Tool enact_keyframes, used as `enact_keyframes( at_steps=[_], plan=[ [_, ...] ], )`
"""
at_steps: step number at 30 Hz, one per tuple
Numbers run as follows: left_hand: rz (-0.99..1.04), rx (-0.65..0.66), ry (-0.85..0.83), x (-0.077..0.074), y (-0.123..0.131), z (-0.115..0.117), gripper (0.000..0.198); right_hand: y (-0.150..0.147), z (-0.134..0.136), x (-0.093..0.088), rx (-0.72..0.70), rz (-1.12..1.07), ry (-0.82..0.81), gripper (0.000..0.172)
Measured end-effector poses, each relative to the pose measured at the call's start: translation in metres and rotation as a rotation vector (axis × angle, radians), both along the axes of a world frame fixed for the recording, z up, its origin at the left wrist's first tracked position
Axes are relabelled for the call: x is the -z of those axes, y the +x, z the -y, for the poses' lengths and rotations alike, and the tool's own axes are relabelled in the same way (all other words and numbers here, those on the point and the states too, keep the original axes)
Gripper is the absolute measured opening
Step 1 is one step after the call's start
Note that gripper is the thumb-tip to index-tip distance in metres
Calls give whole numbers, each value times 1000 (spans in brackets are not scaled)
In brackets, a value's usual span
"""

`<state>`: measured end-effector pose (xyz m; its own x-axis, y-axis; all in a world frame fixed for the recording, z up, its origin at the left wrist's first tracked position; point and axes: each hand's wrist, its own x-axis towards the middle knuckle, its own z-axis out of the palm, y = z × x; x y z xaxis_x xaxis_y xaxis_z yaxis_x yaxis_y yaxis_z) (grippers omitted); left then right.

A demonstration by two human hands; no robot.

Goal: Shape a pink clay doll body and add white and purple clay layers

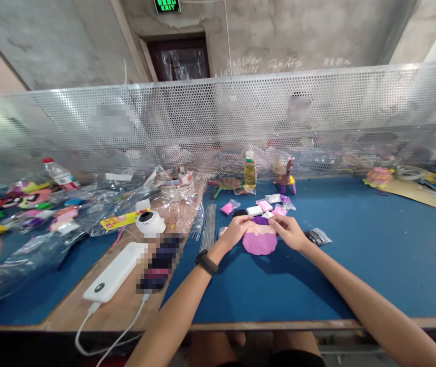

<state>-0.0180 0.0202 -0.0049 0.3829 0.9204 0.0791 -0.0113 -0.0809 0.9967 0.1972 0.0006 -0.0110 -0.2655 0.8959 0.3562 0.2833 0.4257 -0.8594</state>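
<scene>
Both hands' fingers (247, 220) pinch the pink clay disc's (260, 242) purple top edge.

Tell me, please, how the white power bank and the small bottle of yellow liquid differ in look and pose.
The power bank lies flat on bare wood, near and to the left; the bottle stands upright far back by the mesh screen. The power bank is plain white with a cable plugged in; the bottle is yellow with a white cap. Neither is in hand.

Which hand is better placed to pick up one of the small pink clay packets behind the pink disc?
Probably the right hand. Both hands pinch the top edge of the pink disc, but the pink packets lie just beyond the right hand's fingers; the left hand sits nearer the black piece.
</scene>
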Motion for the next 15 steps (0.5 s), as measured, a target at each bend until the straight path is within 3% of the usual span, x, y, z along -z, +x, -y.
enact_keyframes(
  at_steps=[5,10,15],
  plan=[
    [25,-22,14,-2,1,2,34,-6,2,-4,-34,-5,-27,41],
    [25,55,31,-5,1,5,39,-9,2,-1,-13,20,-22,42],
    [-27,83,116,-9,3,10,42,-6,3,-3,-79,-33,-77,43]
  ],
)
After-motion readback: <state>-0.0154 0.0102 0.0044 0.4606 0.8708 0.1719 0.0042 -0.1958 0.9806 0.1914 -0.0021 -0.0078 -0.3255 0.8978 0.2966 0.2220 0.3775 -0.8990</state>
